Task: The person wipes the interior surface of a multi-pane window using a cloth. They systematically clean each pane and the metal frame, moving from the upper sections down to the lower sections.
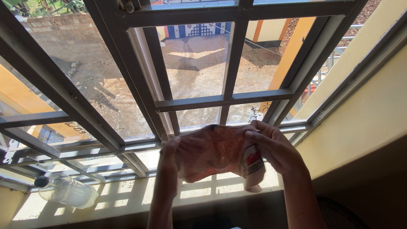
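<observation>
Cloth [210,154], orange-pink and crumpled, is being held up between both hands, in front of the lower panes and above the windowsill [127,199]. Left hand [169,154] is gripping the cloth's left edge, fingers curled closed into the fabric; forearm is rising from the bottom edge of the view. Right hand [275,148] is closing on the right side of the cloth, fingers bent over its top edge, thumb pressing from the front. A white cylindrical container with a red patch [253,165] is sitting under the right hand, partly wrapped by the cloth; its lower end is poking out below the fabric. Cannot tell whether the right hand's grip is bearing on the container itself or only on the cloth around it.

Sunlight is falling across the sill in barred patches. A clear plastic bottle with a dark cap [65,191] is lying on its side at the sill's left end, well apart from the hands.

Behind the cloth, the grey metal window frame [224,99] is dividing the glass into panes. A cream wall [364,123] is flanking the window on the right.

Beyond the glass, a bare dirt yard [195,68] is showing in sun, with a brick wall [68,36] at far left and an orange-trimmed building [292,51] at far right.
</observation>
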